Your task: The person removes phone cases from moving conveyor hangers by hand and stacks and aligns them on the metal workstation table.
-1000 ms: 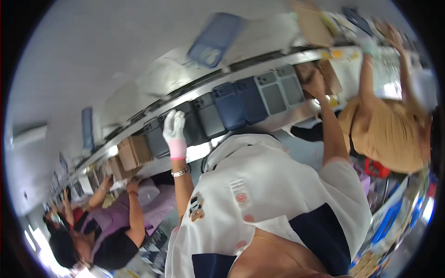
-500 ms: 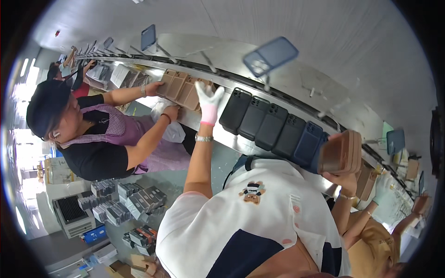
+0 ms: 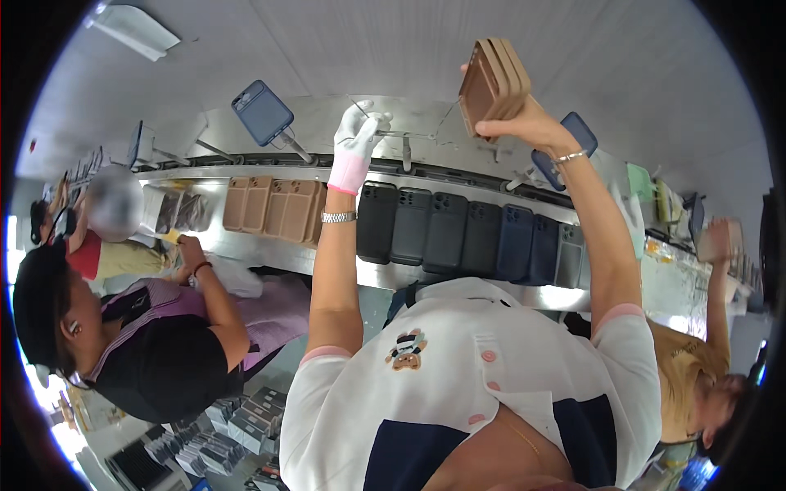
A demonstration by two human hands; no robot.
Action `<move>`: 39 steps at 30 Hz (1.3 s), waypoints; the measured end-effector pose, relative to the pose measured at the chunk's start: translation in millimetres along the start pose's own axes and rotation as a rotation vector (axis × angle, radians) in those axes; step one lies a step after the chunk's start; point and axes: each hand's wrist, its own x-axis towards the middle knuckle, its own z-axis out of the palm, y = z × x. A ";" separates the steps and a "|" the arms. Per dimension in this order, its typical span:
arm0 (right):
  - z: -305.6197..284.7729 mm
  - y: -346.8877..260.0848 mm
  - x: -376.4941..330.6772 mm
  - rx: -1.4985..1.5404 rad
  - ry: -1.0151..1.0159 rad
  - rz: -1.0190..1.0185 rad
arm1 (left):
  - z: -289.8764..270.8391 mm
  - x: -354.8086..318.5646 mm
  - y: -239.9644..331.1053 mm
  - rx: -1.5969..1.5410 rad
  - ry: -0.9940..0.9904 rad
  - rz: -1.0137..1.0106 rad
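Observation:
My left hand [image 3: 359, 135], in a white glove with a pink cuff, is raised over the conveyor rail. Its fingers are closed round one end of a bare metal bracket [image 3: 405, 141]. My right hand [image 3: 524, 127] is bare and grips a small stack of brown phone cases [image 3: 494, 82], held upright to the right of that bracket. Below my arms, several black phone cases [image 3: 446, 233] stand in a row on the metal table, with blue phone cases [image 3: 516, 245] and a grey phone case [image 3: 571, 254] at its right end.
Brown phone cases [image 3: 274, 209] lie on the table to the left. Brackets along the rail [image 3: 319, 169] carry a blue case [image 3: 262, 113] on the left and another blue case [image 3: 565, 151] behind my right wrist. Co-workers sit close on both sides; boxes stack on the floor.
My right hand has lifted its brown stack from low right to above the rail. My left hand has gone from spread to closed at a bracket. The view has swung round.

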 end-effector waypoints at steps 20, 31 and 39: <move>-80.6 -3.0 -122.8 -1.170 0.044 0.055 | 230.3 -30.6 -89.8 0.326 -0.427 0.097; -142.4 -17.4 -151.8 -0.396 0.444 0.012 | 64.2 -84.4 -87.5 0.194 -0.268 -0.403; -10.4 -50.3 -26.5 -0.050 0.206 -0.235 | -129.5 -77.2 14.1 0.526 0.694 -0.005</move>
